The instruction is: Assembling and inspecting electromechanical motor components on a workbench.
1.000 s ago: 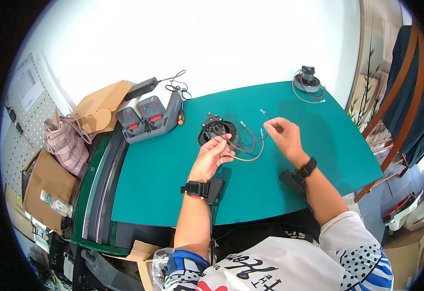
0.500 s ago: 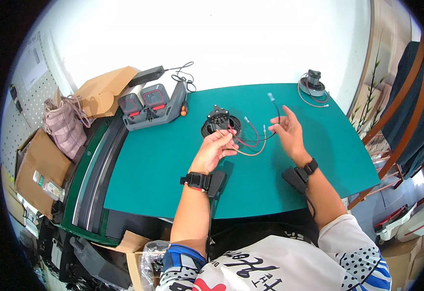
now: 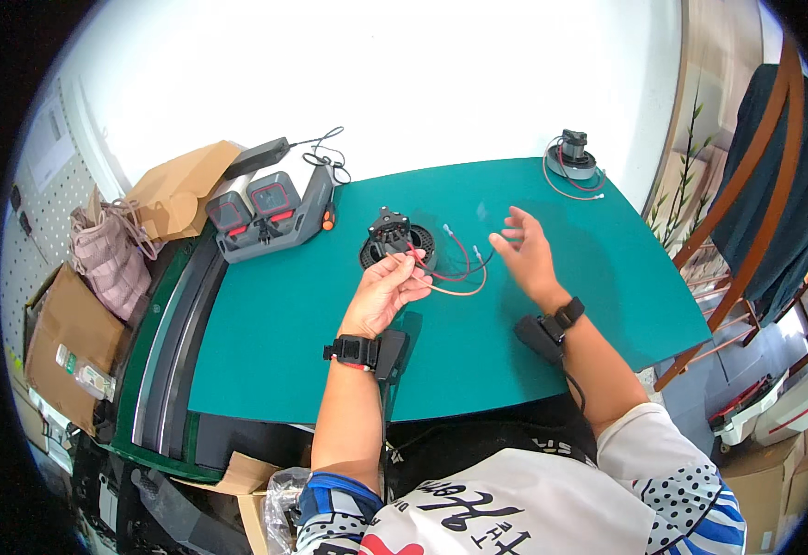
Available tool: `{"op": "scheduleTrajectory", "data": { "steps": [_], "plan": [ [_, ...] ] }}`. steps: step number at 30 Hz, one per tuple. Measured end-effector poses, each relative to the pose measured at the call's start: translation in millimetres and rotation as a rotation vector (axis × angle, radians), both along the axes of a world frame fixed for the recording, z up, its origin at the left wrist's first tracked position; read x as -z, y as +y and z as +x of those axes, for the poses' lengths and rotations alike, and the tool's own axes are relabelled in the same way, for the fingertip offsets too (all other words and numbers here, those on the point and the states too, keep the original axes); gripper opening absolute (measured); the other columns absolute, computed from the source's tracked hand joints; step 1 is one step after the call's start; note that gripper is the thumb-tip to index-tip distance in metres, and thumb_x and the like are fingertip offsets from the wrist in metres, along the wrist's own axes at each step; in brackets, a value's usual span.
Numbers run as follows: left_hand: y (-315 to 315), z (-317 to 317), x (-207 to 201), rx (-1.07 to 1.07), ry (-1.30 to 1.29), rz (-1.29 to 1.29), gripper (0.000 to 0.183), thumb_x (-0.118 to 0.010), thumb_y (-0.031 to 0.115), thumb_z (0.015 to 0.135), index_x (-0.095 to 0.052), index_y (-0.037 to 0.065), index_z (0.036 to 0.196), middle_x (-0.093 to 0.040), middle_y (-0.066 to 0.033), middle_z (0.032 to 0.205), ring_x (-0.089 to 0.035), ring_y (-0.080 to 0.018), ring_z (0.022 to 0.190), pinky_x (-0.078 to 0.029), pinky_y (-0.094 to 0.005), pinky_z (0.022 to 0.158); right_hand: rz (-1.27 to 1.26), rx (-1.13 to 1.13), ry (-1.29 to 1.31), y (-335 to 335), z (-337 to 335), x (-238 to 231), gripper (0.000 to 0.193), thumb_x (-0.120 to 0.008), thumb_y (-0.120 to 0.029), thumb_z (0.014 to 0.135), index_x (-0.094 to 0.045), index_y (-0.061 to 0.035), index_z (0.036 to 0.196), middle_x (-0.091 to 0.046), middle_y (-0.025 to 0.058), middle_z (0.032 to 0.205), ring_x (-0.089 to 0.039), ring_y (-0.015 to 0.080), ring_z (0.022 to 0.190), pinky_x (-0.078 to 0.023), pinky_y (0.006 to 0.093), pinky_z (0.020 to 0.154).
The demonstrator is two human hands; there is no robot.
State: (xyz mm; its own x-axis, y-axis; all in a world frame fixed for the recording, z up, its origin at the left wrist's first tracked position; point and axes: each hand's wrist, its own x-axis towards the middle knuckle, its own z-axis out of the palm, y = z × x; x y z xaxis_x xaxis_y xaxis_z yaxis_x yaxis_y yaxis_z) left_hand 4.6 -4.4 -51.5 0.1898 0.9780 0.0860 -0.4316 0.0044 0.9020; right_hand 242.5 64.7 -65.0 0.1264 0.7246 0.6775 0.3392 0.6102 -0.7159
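A black fan-like motor unit (image 3: 390,229) with a round perforated base rests on the green table. Close against its near side, my left hand (image 3: 381,291) is closed in a pinch on the wires that come from it. Red, black and tan wires (image 3: 464,291) loop out to the right of those fingers, with small connectors (image 3: 448,228) at their ends. My right hand (image 3: 529,264) is raised to the right of the loops, fingers apart, holding nothing that shows. A pale bluish connector (image 3: 481,211), smeared by motion, is left of its fingertips.
A second grey-and-black unit (image 3: 572,162) with wires sits at the far right corner of the table (image 3: 302,351). At the far left stand a grey charger with two batteries (image 3: 270,196), an orange-tipped tool (image 3: 329,218) and an open cardboard box (image 3: 177,190).
The view has shifted, so the table appears further left. Beside my right hand, the black wire with the bluish connector has dropped away from the fingers. My left hand keeps its pinch by the motor unit.
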Motion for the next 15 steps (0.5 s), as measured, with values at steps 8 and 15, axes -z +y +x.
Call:
{"op": "scheduleTrajectory", "data": {
  "steps": [8, 15],
  "plan": [
    [0, -3, 0, -0.02, -0.026, 0.02, 0.024, -0.056, 0.02, 0.095, -0.057, 0.002, 0.111, -0.067, -0.007, 0.092, -0.069, -0.0174, 0.083, -0.061, -0.0288, 0.071, -0.363, -0.713, -0.344, -31, -3, -23, 0.033, -0.073, -0.033, 0.081, -0.07, -0.001, 0.075, -0.067, 0.0064, 0.067, -0.058, 0.0134, 0.06, -0.045, 0.0281, 0.058],
    [5, 1, 4, -0.023, -0.045, 0.055, 0.018, -0.058, 0.018, 0.094, -0.058, 0.003, 0.104, -0.066, -0.0081, 0.097, -0.069, -0.0179, 0.084, -0.06, -0.0303, 0.075, 0.056, -0.383, -0.743, -19, 17, -24, 0.014, -0.072, -0.024, 0.078, -0.067, -0.0117, 0.082, -0.063, 0.005, 0.081, -0.058, 0.0272, 0.088, -0.047, 0.0362, 0.074]
  ]
}}
